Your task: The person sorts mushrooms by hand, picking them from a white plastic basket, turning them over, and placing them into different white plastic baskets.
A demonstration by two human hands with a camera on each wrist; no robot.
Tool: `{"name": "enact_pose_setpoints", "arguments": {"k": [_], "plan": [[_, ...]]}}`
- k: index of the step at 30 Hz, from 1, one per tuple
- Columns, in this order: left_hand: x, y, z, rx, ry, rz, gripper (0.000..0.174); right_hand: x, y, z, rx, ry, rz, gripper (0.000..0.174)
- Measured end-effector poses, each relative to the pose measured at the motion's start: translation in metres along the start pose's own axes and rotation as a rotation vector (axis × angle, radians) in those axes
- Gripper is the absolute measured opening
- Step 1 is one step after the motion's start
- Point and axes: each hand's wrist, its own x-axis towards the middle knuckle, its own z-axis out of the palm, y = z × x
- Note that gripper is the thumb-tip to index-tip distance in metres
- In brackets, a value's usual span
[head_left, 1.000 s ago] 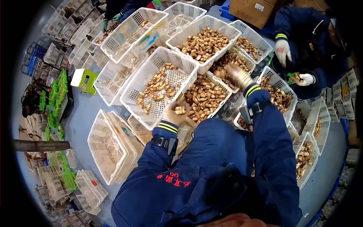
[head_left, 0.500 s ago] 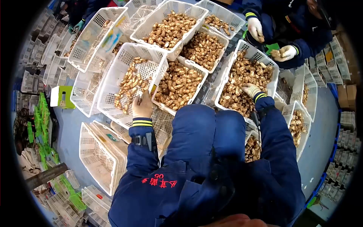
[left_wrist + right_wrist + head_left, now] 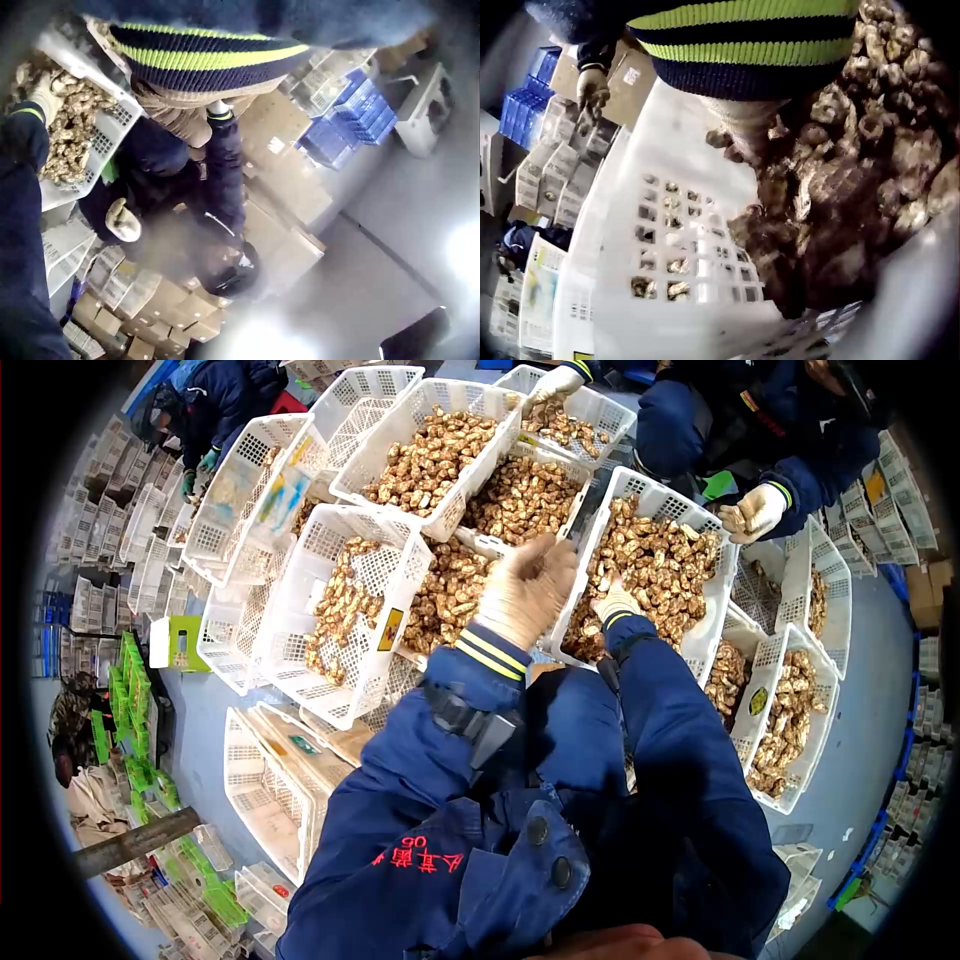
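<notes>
My gloved left hand (image 3: 527,592) is raised over the middle crate of brown mushrooms (image 3: 440,600), its fingers loosely bent and nothing visible in them. In the left wrist view its fingers (image 3: 180,124) point downward. My right hand (image 3: 615,603) reaches into the right white crate (image 3: 715,600), which is heaped with mushrooms (image 3: 665,550). Its fingertips are hidden among them, so I cannot tell whether it grips one. The right wrist view shows this hand (image 3: 742,124) just inside the crate's wall (image 3: 697,232). Fewer mushrooms (image 3: 345,605) lie in the left crate (image 3: 385,675).
More mushroom crates (image 3: 350,475) stand beyond and at the right (image 3: 790,790). Nested crates (image 3: 265,790) lean at lower left. Across the crates a gloved person (image 3: 760,510) reaches over the far crate, and another person (image 3: 225,400) works at upper left.
My left hand went from holding mushrooms by the left crate, to that crate's mushrooms, then right and upward. My right hand moved from the back middle crate into the right crate.
</notes>
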Motion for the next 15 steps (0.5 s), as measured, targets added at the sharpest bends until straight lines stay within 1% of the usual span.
{"name": "enact_pose_setpoints", "arguments": {"k": [1,3,4,5,7,8,9,11,12,15], "plan": [[0.008,-0.011,-0.012,-0.028,-0.021,-0.071,0.026,0.002,-0.005,-0.008,0.018,-0.102,0.149,0.090],[0.022,-0.033,-0.033,-0.142,0.129,-0.117,0.024,0.007,0.018,0.005,0.000,-0.014,0.009,0.089],[0.024,-0.040,-0.039,-0.053,0.211,-0.086,0.024,0.014,0.025,0.013,-0.045,-0.008,0.040,0.088],[0.027,-0.047,-0.045,-0.041,0.391,-0.062,0.024,0.017,0.036,0.023,-0.065,0.005,-0.005,0.088],[0.044,-0.054,-0.079,0.121,0.448,-0.001,0.026,-0.004,0.023,0.011,-0.013,-0.035,0.044,0.090],[0.043,-0.057,-0.078,0.254,0.406,0.068,0.028,-0.003,0.019,0.011,-0.020,-0.040,0.083,0.095],[0.043,-0.057,-0.081,0.344,0.327,0.077,0.031,-0.004,0.014,0.007,-0.017,-0.040,0.116,0.095],[0.042,-0.061,-0.079,0.419,0.336,0.055,0.032,0.010,0.012,0.007,-0.002,-0.092,0.136,0.098],[0.047,-0.061,-0.090,0.441,0.347,0.007,0.034,0.010,0.016,0.011,-0.012,-0.027,0.094,0.095],[0.051,-0.063,-0.104,0.503,0.338,0.013,0.036,0.004,0.024,0.003,0.095,-0.012,0.027,0.092]]}}
